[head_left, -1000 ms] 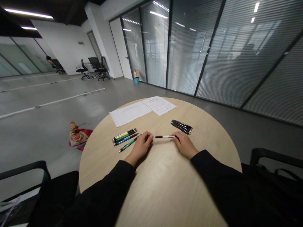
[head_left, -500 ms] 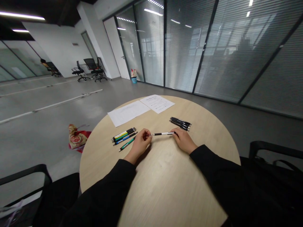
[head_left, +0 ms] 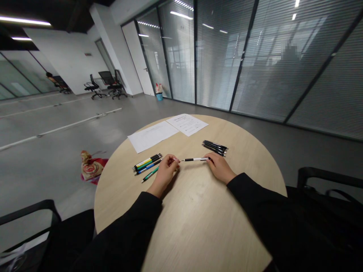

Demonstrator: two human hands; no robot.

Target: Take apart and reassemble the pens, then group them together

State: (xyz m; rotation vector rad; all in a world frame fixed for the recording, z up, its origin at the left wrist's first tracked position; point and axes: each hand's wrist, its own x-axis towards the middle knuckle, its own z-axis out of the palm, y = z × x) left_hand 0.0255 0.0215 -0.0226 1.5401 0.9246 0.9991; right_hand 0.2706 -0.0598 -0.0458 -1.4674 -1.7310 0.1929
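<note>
A white and black pen (head_left: pixel 195 159) lies level just above the round wooden table (head_left: pixel 198 211), held between both hands. My right hand (head_left: pixel 219 169) is closed on its right end. My left hand (head_left: pixel 165 172) is pinched at the thin left tip; the contact is too small to see clearly. A bundle of coloured pens (head_left: pixel 147 162) lies just left of my left hand, and a single green pen (head_left: pixel 150 174) is beside its knuckles. A bundle of black pens (head_left: pixel 214 147) lies just beyond my right hand.
Two paper sheets (head_left: pixel 153 135) (head_left: pixel 187 124) lie at the table's far edge. Black chair arms stand at the near left (head_left: pixel 28 215) and right (head_left: pixel 326 175). A red and yellow bag (head_left: pixel 90 168) lies on the floor to the left. Glass walls run behind.
The view has shifted slightly. My left hand has slid a little left, from the barrel's end to the thin tip. My right hand keeps its hold.
</note>
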